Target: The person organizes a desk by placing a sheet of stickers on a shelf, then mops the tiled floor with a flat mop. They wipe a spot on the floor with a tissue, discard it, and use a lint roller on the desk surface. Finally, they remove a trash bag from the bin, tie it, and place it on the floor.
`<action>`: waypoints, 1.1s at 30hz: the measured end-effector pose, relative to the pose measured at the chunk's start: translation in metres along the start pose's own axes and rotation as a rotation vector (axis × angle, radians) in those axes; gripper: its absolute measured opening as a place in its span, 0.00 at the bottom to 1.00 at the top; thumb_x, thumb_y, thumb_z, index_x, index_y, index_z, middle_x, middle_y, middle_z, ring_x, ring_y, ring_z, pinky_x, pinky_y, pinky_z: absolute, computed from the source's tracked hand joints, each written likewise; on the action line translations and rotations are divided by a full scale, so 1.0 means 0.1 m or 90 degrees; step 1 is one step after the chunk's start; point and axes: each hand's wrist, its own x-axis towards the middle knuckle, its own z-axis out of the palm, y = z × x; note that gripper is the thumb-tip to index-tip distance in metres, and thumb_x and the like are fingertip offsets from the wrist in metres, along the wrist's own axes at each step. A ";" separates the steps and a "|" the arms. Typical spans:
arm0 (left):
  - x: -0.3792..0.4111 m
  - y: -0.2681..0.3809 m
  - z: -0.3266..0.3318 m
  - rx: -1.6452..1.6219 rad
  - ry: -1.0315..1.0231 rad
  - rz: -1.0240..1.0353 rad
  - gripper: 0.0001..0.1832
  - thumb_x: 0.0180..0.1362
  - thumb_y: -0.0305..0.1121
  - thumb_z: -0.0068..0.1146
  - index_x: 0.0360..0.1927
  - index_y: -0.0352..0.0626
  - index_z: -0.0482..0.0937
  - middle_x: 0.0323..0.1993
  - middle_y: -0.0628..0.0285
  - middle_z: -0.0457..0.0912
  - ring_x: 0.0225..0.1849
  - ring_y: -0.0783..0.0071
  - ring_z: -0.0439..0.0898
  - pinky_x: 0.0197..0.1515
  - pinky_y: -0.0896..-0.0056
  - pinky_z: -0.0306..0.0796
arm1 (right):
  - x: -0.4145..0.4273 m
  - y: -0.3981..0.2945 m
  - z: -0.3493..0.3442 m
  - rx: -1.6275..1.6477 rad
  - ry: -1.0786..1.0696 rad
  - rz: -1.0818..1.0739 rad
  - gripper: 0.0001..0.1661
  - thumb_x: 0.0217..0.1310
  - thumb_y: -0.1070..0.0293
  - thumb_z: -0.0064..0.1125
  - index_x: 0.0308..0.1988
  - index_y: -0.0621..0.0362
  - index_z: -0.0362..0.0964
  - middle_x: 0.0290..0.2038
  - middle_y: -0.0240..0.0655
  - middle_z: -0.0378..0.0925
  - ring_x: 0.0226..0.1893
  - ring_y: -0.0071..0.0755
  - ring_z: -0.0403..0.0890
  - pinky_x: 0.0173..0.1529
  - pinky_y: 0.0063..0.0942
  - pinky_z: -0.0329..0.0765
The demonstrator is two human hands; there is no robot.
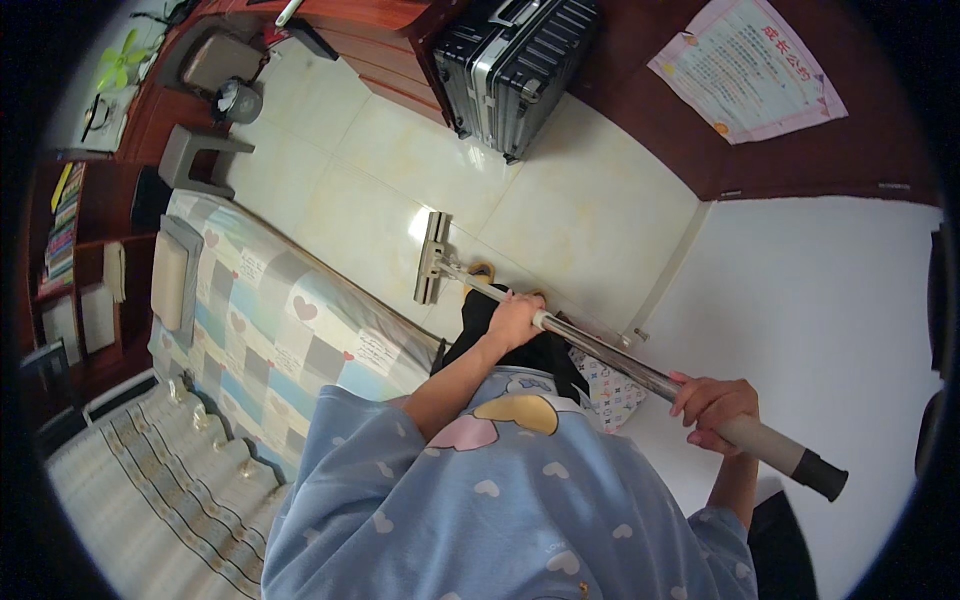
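A long-handled flat mop (600, 352) slants across my front, from the tiled floor up to the right. Around the lower part of its metal pole, my left hand (516, 321) is closed. My right hand (716, 412) grips the pole higher up, by the beige grip and below the black end cap. The mop head (430, 259) has a pale frame and lies close ahead of my yellow shoes (480, 271), beside the bed. Its underside is hidden from view.
A bed (300, 315) with a patchwork-patterned cover runs along the left. Ahead stand a black suitcase (510, 75) and a wooden cabinet (397, 52). A grey stool (195, 157) and a waste bin (238, 101) are at far left. A white wall (810, 315) bounds the right.
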 end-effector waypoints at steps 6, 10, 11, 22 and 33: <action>0.05 -0.01 -0.10 -0.007 0.140 -0.072 0.10 0.45 0.35 0.56 0.32 0.45 0.73 0.32 0.57 0.76 0.41 0.55 0.73 0.57 0.51 0.59 | 0.32 0.10 -0.29 0.029 -0.130 -0.055 0.14 0.39 0.75 0.66 0.14 0.57 0.66 0.22 0.36 0.73 0.33 0.42 0.78 0.58 0.50 0.59; 0.27 -0.32 -0.53 -0.017 0.135 -0.173 0.13 0.42 0.38 0.57 0.33 0.45 0.76 0.35 0.55 0.77 0.42 0.56 0.74 0.52 0.56 0.64 | 0.91 0.29 -0.44 0.043 -0.168 -0.060 0.13 0.39 0.74 0.65 0.14 0.59 0.66 0.24 0.38 0.74 0.35 0.46 0.77 0.58 0.50 0.59; 0.29 -0.40 -0.58 -0.015 0.126 -0.191 0.13 0.43 0.38 0.57 0.32 0.45 0.76 0.35 0.54 0.77 0.42 0.55 0.74 0.50 0.56 0.65 | 1.03 0.36 -0.44 0.035 -0.187 -0.057 0.13 0.39 0.74 0.65 0.14 0.59 0.66 0.25 0.39 0.74 0.36 0.48 0.76 0.58 0.50 0.59; 0.28 -1.07 -0.68 -0.065 0.185 -0.281 0.13 0.41 0.33 0.56 0.32 0.42 0.75 0.36 0.52 0.74 0.45 0.53 0.70 0.49 0.61 0.65 | 1.87 0.69 -0.31 -0.015 -0.308 -0.032 0.08 0.42 0.79 0.62 0.21 0.60 0.68 0.33 0.39 0.75 0.44 0.47 0.74 0.55 0.46 0.63; 0.95 -0.76 -0.28 -0.165 0.454 -0.401 0.14 0.40 0.26 0.55 0.34 0.38 0.72 0.42 0.49 0.70 0.49 0.49 0.65 0.56 0.56 0.57 | 2.29 0.63 -1.06 -0.033 -0.387 -0.003 0.05 0.41 0.84 0.54 0.24 0.64 0.67 0.30 0.40 0.74 0.40 0.46 0.75 0.51 0.42 0.68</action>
